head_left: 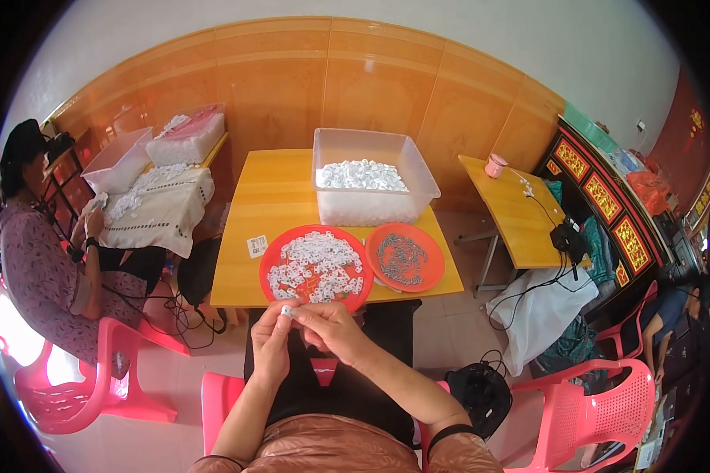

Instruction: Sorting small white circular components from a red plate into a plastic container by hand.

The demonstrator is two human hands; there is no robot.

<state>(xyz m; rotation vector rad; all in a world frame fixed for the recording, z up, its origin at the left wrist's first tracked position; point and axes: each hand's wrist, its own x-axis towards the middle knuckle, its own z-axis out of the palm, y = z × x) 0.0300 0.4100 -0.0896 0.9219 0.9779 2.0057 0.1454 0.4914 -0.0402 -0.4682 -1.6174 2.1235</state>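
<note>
My left hand and my right hand meet just in front of the table's near edge. Between their fingertips they pinch a small white plastic piece; its finer shape is too small to tell. Just beyond the fingers lies a red plate spread with many similar white pieces. Touching its right side, an orange-red plate carries a heap of small grey metal parts, perhaps screws. Behind both plates, a clear plastic bin is partly filled with more white pieces.
A white label card lies left of the plates on the yellow table. At left, another person sits handling white pieces beside a cloth-covered table. To the right stand a second yellow table, cables and a pink chair.
</note>
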